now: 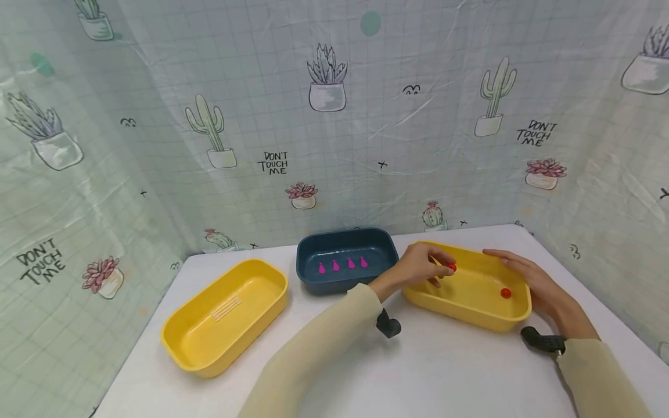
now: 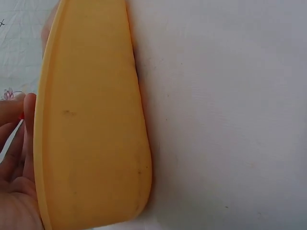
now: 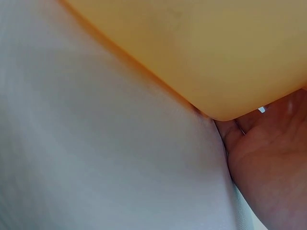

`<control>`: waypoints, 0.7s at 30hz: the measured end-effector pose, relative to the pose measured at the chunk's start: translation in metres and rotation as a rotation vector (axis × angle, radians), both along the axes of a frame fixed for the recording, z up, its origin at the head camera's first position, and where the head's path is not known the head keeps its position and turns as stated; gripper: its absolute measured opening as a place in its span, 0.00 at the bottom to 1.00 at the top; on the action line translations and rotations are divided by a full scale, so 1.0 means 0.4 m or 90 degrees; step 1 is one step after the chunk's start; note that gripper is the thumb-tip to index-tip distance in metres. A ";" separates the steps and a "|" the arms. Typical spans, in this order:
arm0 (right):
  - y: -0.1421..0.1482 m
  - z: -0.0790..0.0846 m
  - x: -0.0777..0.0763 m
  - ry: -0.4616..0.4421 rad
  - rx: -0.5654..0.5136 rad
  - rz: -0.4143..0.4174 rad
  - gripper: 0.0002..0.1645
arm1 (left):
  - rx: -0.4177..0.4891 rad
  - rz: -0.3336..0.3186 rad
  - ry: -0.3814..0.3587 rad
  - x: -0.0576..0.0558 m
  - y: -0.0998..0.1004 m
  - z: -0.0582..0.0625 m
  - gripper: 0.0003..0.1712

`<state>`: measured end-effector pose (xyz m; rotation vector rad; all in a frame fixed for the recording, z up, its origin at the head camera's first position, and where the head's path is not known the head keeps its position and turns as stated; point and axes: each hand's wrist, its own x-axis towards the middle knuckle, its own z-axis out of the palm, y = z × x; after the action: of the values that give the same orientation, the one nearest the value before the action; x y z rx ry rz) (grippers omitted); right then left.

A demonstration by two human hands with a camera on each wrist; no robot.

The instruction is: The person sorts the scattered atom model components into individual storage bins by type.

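Observation:
My left hand (image 1: pixel 418 265) pinches a small red round piece (image 1: pixel 452 267) between thumb and fingertips, above the left part of the right-hand yellow basin (image 1: pixel 470 296). A second red round piece (image 1: pixel 506 293) lies on the basin floor near its right end. At that end my right hand (image 1: pixel 543 290) lies along the outside, its fingers stretched by the far rim. In the left wrist view the basin's wall (image 2: pixel 91 115) hides part of the left hand (image 2: pixel 19 158). The right wrist view shows the right palm (image 3: pixel 273 153) beside the basin's lower corner.
A dark blue basin (image 1: pixel 345 284) stands at the back middle, with several pink pear-shaped pieces (image 1: pixel 336 265) in a row. To the left, another yellow basin (image 1: pixel 195 348) holds several thin pale sticks (image 1: pixel 226 309). A patterned sheet (image 1: pixel 334 139) hangs behind the white table (image 1: pixel 418 371).

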<state>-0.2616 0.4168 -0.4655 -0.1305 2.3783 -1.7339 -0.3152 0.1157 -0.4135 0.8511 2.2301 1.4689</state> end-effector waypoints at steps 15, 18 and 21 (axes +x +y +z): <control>0.002 0.002 -0.002 -0.003 -0.011 0.003 0.35 | -0.119 -0.071 0.003 -0.001 0.059 -0.005 0.07; 0.003 0.001 -0.002 -0.002 -0.013 0.002 0.35 | -0.135 -0.067 0.008 -0.007 0.067 -0.013 0.06; 0.003 0.001 -0.002 -0.001 -0.015 0.002 0.35 | -0.159 -0.055 0.017 -0.014 0.076 -0.020 0.05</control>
<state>-0.2623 0.4181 -0.4651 -0.1365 2.3563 -1.7599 -0.3206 0.1459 -0.4216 0.8761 2.3026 1.1164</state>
